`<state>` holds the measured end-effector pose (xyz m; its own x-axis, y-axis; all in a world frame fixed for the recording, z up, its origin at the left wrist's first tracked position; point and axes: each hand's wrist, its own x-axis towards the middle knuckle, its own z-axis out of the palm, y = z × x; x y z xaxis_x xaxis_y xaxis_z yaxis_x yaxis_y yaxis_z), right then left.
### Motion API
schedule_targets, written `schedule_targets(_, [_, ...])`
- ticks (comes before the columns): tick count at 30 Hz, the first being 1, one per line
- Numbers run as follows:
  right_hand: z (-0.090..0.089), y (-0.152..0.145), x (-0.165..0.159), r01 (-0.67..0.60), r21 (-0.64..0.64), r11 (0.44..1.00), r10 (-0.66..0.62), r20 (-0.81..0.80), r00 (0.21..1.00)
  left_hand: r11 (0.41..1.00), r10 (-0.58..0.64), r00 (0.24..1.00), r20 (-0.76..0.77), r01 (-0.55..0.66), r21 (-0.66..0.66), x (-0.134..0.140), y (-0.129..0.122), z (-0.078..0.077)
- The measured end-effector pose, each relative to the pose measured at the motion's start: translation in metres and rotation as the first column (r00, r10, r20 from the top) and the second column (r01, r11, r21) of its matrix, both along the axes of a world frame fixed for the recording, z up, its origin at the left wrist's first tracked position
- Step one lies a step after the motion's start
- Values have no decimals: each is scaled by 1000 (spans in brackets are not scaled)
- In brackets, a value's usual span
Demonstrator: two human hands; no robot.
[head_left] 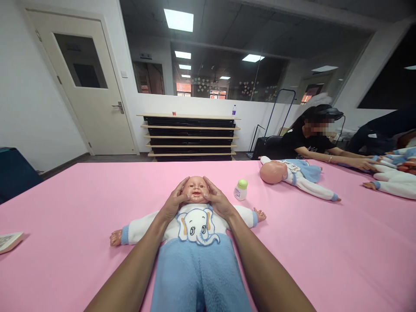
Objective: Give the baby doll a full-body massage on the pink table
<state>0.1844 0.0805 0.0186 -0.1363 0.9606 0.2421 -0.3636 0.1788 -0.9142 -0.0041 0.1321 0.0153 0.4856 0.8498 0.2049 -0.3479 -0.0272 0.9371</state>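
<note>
A baby doll point(196, 190) lies on its back on the pink table, its head away from me and its arms spread wide. It wears a white and blue fleece outfit with an elephant face point(197, 226) on the chest. My left hand point(175, 200) cups the left side of the doll's head, thumb on the cheek. On the other side my right hand point(219, 199) cups the head the same way, thumb near the mouth. The fingertips of both hands rest along the sides of the forehead. Right of the head stands a small white bottle with a green cap point(241, 190).
A second doll point(292, 173) lies at the back right. Beyond it a person in black point(312, 134) reaches toward another doll point(396, 180). A white box-like object point(10, 242) sits at the left table edge. The pink table point(74, 203) extends to both sides.
</note>
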Motion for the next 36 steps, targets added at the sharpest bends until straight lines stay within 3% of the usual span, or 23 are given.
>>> schedule_targets(5, [1,0,-4,13,-8,1000,-13,-44,999,1000,3,1000,7,-3,9,0,0,-1])
schedule_targets(12, [6,-5,-9,189,67,980,-200,260,945,990,86,993,-78,-76,115,-1,1,-2])
schedule_targets(24, [-7,6,-6,57,16,998,-57,32,998,1000,-3,998,58,4,-27,2,4,-6])
schedule_targets(31, [3,-6,-8,153,92,984,-172,253,952,979,127,988,-89,-110,169,0,1,-1])
schedule_targets(36, [3,-5,-6,147,70,987,-160,236,958,990,94,992,-82,-84,114,0,0,-1])
